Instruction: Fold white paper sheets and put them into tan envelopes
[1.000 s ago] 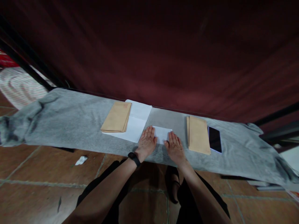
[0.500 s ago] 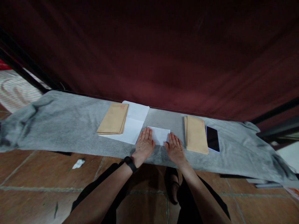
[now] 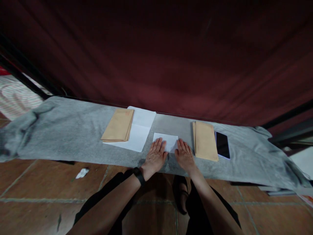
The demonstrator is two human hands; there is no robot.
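A small folded sheet of white paper lies flat on the grey cloth, between my hands. My left hand rests flat, fingers stretched out, over the paper's near left part. On the paper's right edge lies my right hand, also flat with its fingers out. To the left, a stack of brown envelopes sits partly on larger white sheets. More brown envelopes are stacked just right of my right hand.
A phone lies beside the right envelopes. The grey cloth covers a long narrow bench in front of a dark red curtain. A crumpled white tissue is on the tiled floor at the left.
My left hand has slid to the right, from the paper's left edge further onto it. My right hand has hardly moved.
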